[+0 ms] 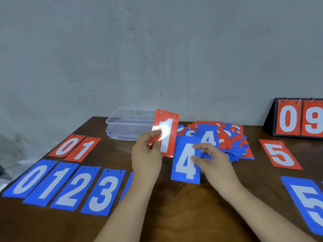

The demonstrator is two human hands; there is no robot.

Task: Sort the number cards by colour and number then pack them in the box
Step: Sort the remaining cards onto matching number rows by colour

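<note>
Lower left: blue cards 0–3 (75, 187) in a row on the table (174, 206). Centre: left hand (146, 154) pinches a raised red 1 card (167, 133); right hand (213, 159) pinches a blue 4 card (186, 161). Behind, the mixed card pile (232, 140); at its left, the clear box (129, 126).

Soft, even indoor light, moderately bright, with a cool grey cast on the wall (157, 49). A white patch of glare washes out the left part of the raised red 1 card (168, 137), and the brown surface (174, 203) shows a dull sheen near its middle. Shadows are faint. Detail is slightly soft throughout. Wide-angle stretch enlarges the blue 5 card (307, 201) at the right edge.
</note>
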